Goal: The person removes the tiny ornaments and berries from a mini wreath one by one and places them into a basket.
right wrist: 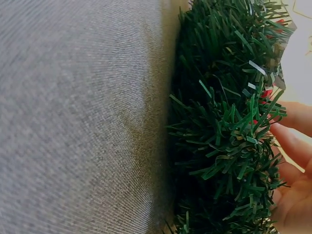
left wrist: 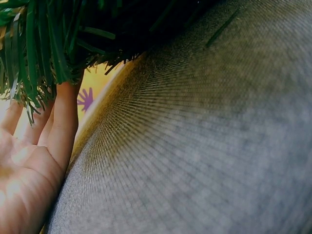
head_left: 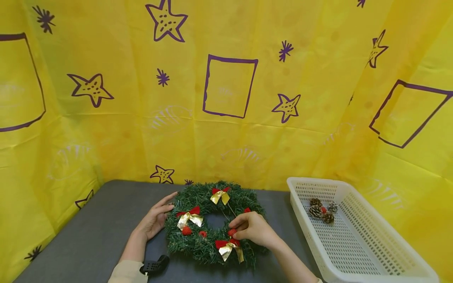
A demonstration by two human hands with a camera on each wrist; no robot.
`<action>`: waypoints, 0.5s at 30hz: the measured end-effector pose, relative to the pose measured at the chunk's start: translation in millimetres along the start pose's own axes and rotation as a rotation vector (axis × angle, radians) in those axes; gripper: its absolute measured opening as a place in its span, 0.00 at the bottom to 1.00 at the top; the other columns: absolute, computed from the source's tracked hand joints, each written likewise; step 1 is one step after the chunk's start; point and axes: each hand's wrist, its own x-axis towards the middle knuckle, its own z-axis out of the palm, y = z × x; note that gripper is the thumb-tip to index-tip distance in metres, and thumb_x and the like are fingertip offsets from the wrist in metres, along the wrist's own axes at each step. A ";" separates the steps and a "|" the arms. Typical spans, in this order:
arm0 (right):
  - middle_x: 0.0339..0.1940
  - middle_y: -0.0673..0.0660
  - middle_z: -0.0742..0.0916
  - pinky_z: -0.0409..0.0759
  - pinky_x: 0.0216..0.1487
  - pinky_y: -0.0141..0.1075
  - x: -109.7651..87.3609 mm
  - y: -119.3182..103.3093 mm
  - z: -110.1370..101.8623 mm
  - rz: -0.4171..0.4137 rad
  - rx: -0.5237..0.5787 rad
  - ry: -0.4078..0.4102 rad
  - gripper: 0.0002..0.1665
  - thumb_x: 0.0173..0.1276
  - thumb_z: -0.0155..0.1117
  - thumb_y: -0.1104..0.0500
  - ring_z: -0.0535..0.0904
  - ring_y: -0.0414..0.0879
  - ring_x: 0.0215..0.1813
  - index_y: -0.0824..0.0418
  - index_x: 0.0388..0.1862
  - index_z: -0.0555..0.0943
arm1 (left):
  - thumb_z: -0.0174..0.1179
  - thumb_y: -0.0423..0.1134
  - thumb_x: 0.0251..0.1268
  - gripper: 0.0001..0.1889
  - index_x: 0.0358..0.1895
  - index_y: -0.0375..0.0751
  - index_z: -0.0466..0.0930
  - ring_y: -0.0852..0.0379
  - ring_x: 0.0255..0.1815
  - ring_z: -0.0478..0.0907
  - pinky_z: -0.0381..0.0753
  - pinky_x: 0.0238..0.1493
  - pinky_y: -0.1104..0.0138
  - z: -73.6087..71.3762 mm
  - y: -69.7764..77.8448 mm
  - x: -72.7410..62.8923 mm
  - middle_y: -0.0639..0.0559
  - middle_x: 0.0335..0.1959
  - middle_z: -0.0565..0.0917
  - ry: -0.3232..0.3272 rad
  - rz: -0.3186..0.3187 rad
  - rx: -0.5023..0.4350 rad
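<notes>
A green Christmas wreath (head_left: 216, 251) lies on the dark table, trimmed with red-and-gold bows (head_left: 190, 218) and red berry ornaments (head_left: 186, 230). Along its left edge is my left hand (head_left: 154, 217), fingers fairly straight; in the left wrist view the fingertips go behind the green needles (left wrist: 44, 48). My right hand (head_left: 255, 229) pinches a red berry (head_left: 232, 232) at the inner right of the ring, just above the lower bow (head_left: 228, 248). In the right wrist view the needles partly hide that berry and the fingertips.
A white plastic basket (head_left: 311, 232) stands at the right, with several pine cones (head_left: 315, 211) and a small red berry (head_left: 323, 210) toward its back. Behind the grey tabletop (head_left: 95, 236) hangs a yellow printed cloth (head_left: 230, 149). A black strap device (head_left: 155, 265) is on the left wrist.
</notes>
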 end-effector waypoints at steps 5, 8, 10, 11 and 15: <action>0.39 0.59 0.90 0.81 0.36 0.32 0.3 0.4 2.1 -0.009 0.000 0.013 0.14 0.56 0.74 0.65 0.85 0.43 0.35 0.62 0.43 0.87 | 0.50 0.38 0.74 0.34 0.80 0.48 0.50 0.59 0.78 0.49 0.65 0.28 0.76 0.2 0.4 -1.0 0.43 0.83 0.30 0.002 -0.001 0.000; 0.38 0.59 0.89 0.81 0.35 0.31 0.0 0.9 3.2 -0.016 -0.007 0.025 0.13 0.56 0.74 0.66 0.85 0.44 0.35 0.62 0.42 0.88 | 0.50 0.38 0.74 0.34 0.80 0.48 0.49 0.47 0.81 0.34 0.64 0.28 0.76 1.1 0.5 -1.4 0.43 0.83 0.29 -0.001 -0.001 -0.009; 0.38 0.59 0.89 0.81 0.36 0.30 -0.1 1.1 3.4 -0.019 -0.011 0.030 0.13 0.56 0.74 0.66 0.85 0.43 0.35 0.62 0.42 0.88 | 0.50 0.38 0.74 0.35 0.80 0.47 0.49 0.44 0.82 0.32 0.64 0.28 0.76 1.4 0.4 -1.5 0.42 0.83 0.29 -0.001 -0.001 -0.007; 0.38 0.59 0.89 0.81 0.36 0.30 -0.2 1.1 3.4 -0.020 -0.011 0.033 0.13 0.56 0.74 0.67 0.85 0.44 0.35 0.62 0.42 0.88 | 0.50 0.38 0.74 0.35 0.80 0.47 0.48 0.43 0.82 0.31 0.64 0.28 0.76 1.5 0.5 -1.5 0.42 0.82 0.29 -0.002 -0.001 -0.007; 0.38 0.60 0.89 0.81 0.36 0.30 0.2 0.3 2.5 -0.023 -0.013 0.042 0.13 0.56 0.73 0.67 0.85 0.43 0.35 0.63 0.42 0.88 | 0.50 0.37 0.74 0.35 0.81 0.46 0.47 0.44 0.82 0.32 0.64 0.28 0.76 1.2 0.8 -1.7 0.42 0.82 0.28 -0.007 0.001 -0.015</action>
